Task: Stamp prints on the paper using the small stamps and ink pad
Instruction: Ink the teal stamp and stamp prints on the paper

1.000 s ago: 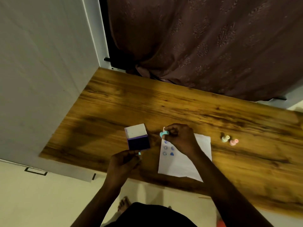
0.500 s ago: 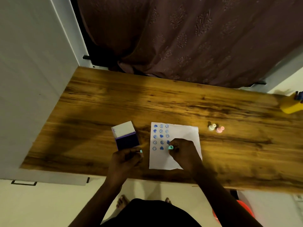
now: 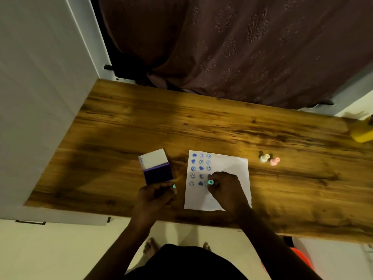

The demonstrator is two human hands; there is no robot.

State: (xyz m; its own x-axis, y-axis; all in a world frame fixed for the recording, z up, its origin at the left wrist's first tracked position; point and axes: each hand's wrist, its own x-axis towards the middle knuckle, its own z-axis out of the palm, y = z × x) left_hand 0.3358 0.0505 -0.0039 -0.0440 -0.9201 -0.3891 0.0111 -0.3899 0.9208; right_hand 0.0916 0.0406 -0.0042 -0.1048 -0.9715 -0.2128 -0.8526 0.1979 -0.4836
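A white paper (image 3: 230,166) lies on the wooden table (image 3: 181,126), with rows of blue stamped prints down its left side. My right hand (image 3: 226,188) pinches a small teal stamp (image 3: 210,182) and holds it down on the paper at the bottom of the third column. The open ink pad (image 3: 158,173), purple with its white lid tilted up, stands left of the paper. My left hand (image 3: 155,196) rests just below the pad, closed around another small teal stamp (image 3: 174,186) whose tip shows. A cream stamp (image 3: 264,158) and a pink stamp (image 3: 274,161) lie right of the paper.
A yellow container (image 3: 362,132) sits at the table's far right edge. A brown curtain (image 3: 232,47) hangs behind the table and a white wall panel (image 3: 40,87) stands to the left. My feet and something red (image 3: 300,257) are on the floor below the front edge.
A second ago my right hand held the teal stamp near the ink pad at the paper's top; it moved down the sheet and now presses on the lowest row. The left hand stayed.
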